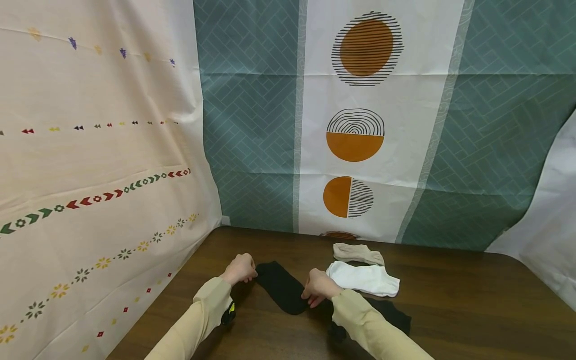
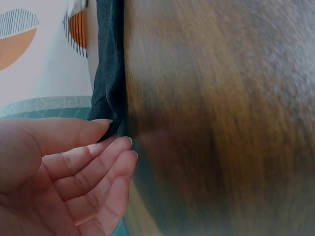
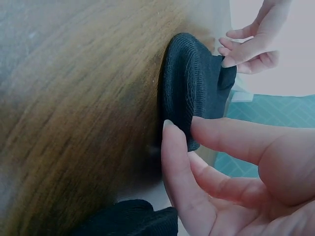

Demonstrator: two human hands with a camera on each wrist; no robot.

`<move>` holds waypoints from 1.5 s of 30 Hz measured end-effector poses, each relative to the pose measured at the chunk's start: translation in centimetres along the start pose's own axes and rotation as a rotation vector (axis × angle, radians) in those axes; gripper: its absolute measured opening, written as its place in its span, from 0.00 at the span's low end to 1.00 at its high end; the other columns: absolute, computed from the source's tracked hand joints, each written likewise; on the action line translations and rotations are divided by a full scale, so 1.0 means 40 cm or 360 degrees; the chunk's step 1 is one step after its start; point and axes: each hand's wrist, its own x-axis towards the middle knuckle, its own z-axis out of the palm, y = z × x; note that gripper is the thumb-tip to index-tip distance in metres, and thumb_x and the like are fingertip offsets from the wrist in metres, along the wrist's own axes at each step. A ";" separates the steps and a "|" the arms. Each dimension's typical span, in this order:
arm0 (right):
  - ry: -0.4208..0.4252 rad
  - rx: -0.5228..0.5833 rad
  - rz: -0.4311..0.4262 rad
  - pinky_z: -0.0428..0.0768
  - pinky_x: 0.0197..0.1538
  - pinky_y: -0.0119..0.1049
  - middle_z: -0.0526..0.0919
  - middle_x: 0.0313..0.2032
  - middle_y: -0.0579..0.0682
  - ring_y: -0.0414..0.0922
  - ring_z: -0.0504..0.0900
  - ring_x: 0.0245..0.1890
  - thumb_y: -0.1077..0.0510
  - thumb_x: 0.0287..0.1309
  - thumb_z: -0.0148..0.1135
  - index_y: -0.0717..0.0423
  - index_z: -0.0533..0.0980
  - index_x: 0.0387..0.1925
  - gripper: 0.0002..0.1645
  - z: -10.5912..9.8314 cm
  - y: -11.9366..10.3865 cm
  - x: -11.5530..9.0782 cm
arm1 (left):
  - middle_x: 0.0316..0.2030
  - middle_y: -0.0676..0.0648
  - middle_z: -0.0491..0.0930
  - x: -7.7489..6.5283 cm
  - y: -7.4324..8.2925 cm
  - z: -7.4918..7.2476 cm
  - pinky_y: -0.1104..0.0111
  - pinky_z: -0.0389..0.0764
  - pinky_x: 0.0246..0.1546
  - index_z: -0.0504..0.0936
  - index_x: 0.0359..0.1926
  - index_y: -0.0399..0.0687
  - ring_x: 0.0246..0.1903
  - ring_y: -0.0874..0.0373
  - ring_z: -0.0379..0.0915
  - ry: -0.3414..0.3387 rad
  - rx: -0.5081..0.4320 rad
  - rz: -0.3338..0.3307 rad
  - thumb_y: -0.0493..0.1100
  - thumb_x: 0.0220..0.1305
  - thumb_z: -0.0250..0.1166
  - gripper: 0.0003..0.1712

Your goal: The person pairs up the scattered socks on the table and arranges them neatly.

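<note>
A black sock (image 1: 281, 288) lies stretched at a slant on the brown table between the two hands. My left hand (image 1: 241, 269) pinches its far left end between thumb and forefinger, as the left wrist view shows with the sock's edge (image 2: 107, 83). At the nearer right end, my right hand (image 1: 320, 286) pinches the ribbed part (image 3: 189, 83) between thumb and fingers. A second black sock (image 1: 390, 314) lies on the table, partly hidden beneath the right forearm; part of a black sock (image 3: 128, 219) also shows low in the right wrist view.
Behind the right hand lie a white sock (image 1: 364, 279) and, farther back, a beige sock (image 1: 358, 254). The wooden table (image 1: 468, 300) meets a patterned cloth (image 1: 252, 150) at the back and a cream cloth (image 1: 99, 175) along the left.
</note>
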 end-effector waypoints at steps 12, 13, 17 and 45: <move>0.0078 -0.0343 -0.0134 0.74 0.16 0.32 0.70 0.10 0.50 0.40 0.70 0.09 0.69 0.39 0.68 0.59 0.70 0.14 0.14 0.012 -0.013 -0.005 | 0.11 0.49 0.73 0.002 -0.004 0.004 0.67 0.71 0.15 0.74 0.14 0.41 0.12 0.56 0.72 0.0014 0.0008 -0.0001 0.32 0.50 0.65 0.12; 0.0088 -0.0398 -0.0151 0.73 0.16 0.32 0.70 0.11 0.49 0.40 0.70 0.09 0.68 0.39 0.69 0.59 0.70 0.15 0.14 0.014 -0.016 -0.009 | 0.11 0.49 0.73 0.001 -0.003 0.003 0.67 0.71 0.15 0.74 0.14 0.41 0.12 0.56 0.72 0.0010 0.0007 -0.0002 0.32 0.50 0.65 0.12; 0.0130 -0.0569 -0.0189 0.71 0.16 0.33 0.70 0.15 0.48 0.41 0.71 0.10 0.65 0.39 0.70 0.57 0.70 0.18 0.14 0.019 -0.031 -0.021 | 0.11 0.48 0.73 0.000 0.000 0.000 0.67 0.71 0.15 0.75 0.15 0.41 0.13 0.55 0.73 0.0002 -0.0002 -0.0007 0.32 0.49 0.65 0.11; 0.0010 -0.0847 -0.0392 0.69 0.22 0.35 0.69 0.18 0.41 0.39 0.67 0.18 0.57 0.34 0.75 0.52 0.73 0.18 0.15 0.056 -0.045 -0.040 | 0.25 0.52 0.67 0.035 -0.025 -0.013 0.64 0.70 0.28 0.76 0.31 0.43 0.27 0.56 0.66 -0.0186 0.0510 0.0630 0.28 0.42 0.68 0.14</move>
